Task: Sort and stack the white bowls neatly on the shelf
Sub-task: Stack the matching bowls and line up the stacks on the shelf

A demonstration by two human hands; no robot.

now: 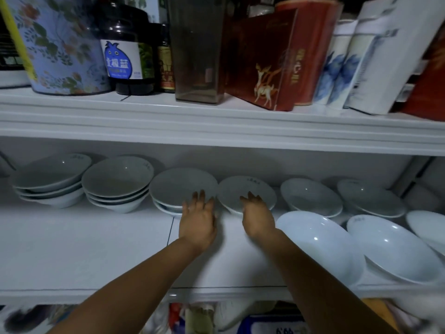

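Head view: mid-frame on the shelf (96,249), the left hand (198,221) and right hand (258,219) both reach in, fingers straight, grasping nothing. Left is at the rim of the third stack (178,186), right is at the single bowl (243,190) just beside it; contact unclear. Taller stacks (118,182) sit centre left. Risk: the right forearm passes just beside the tilted front bowl (317,239) at lower right, and a sideways swing could knock it off the edge.
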